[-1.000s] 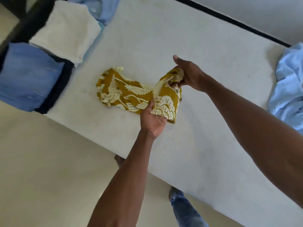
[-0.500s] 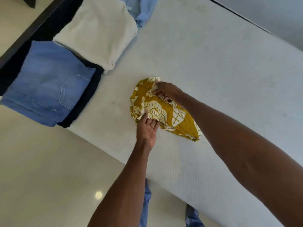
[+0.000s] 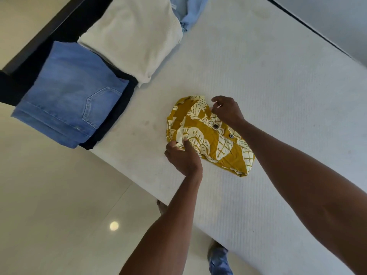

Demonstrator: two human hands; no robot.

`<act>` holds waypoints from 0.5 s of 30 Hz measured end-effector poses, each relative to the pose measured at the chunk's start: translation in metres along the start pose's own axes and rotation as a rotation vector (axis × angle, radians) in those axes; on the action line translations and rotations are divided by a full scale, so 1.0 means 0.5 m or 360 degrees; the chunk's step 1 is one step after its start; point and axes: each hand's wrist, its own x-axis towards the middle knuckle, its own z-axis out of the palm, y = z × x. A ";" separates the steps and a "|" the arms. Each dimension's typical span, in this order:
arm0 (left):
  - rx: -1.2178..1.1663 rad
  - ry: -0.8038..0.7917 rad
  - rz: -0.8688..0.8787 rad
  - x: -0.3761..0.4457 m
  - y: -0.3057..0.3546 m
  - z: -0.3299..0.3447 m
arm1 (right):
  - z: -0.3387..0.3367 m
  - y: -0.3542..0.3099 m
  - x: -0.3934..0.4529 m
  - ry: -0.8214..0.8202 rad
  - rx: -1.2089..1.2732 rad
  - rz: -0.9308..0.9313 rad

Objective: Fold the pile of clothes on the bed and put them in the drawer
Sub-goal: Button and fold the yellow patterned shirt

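Observation:
A mustard-yellow shirt with a cream leaf print [image 3: 210, 135] lies folded in half on the white mattress [image 3: 278, 96], near its front edge. My left hand [image 3: 183, 157] pinches the shirt's near left corner between thumb and fingers. My right hand [image 3: 227, 110] sits at the shirt's far edge with its fingers curled down onto the fabric; two dark buttons show just below it. Folded blue jeans [image 3: 67, 96] and a folded cream sweater [image 3: 135, 34] lie at the mattress's left end.
A light blue garment [image 3: 190, 10] pokes out behind the cream sweater. Dark fabric [image 3: 117, 118] lies under the jeans. A black bed frame [image 3: 49, 26] runs along the left. Below is a glossy tiled floor [image 3: 59, 195], with my feet at the bed's edge.
The shirt's right half has been folded over onto its left half. Both hands have come down onto the folded shirt, and the view has shifted left, away from the blue garment at right.

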 end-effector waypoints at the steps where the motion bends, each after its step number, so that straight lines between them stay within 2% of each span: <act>1: 0.0114 -0.0045 0.0080 0.012 0.006 0.003 | 0.010 -0.006 0.004 -0.0044 -0.0005 0.0001; 2: 0.0234 -0.0067 0.0119 0.027 0.012 0.007 | 0.018 -0.010 0.010 -0.0094 0.0008 0.0025; 5: 0.0507 -0.0105 -0.0027 0.061 0.032 0.015 | 0.034 -0.029 0.028 -0.0241 0.0029 0.0123; 8: 0.0798 -0.0174 0.0110 0.066 0.034 0.013 | 0.047 -0.035 0.037 -0.0289 -0.0120 0.0119; 15: 0.0302 0.0141 0.0172 0.040 -0.002 -0.017 | 0.057 -0.052 0.026 0.0090 -0.0161 -0.0225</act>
